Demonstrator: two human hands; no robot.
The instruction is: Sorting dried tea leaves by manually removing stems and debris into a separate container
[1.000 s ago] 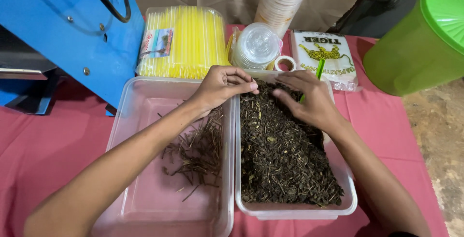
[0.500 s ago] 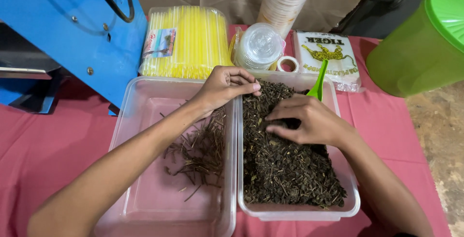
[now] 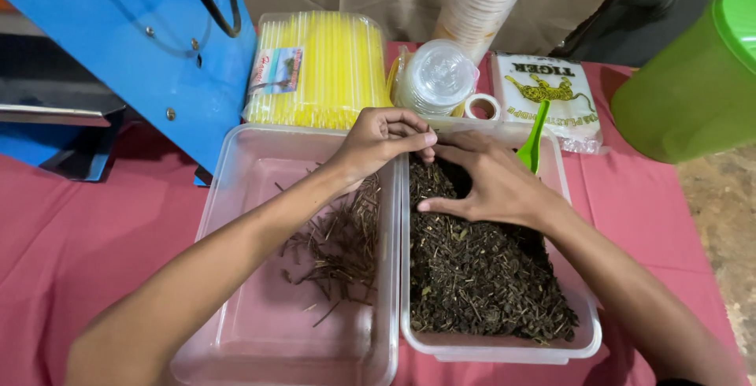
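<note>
Now right hand (image 3: 492, 185) is lying flat, fingers spread, on the dark tea leaves (image 3: 480, 276) in the right tub (image 3: 504, 350), having slid back from the far end. Left hand (image 3: 382, 140) is pinching a twig over the left tub (image 3: 236, 197), beside the stems (image 3: 339, 248).

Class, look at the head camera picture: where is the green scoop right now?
The green scoop stands in the far right corner of the right-hand container of dark dried leaves, just beyond the right hand and in front of the white printed packet.
</note>
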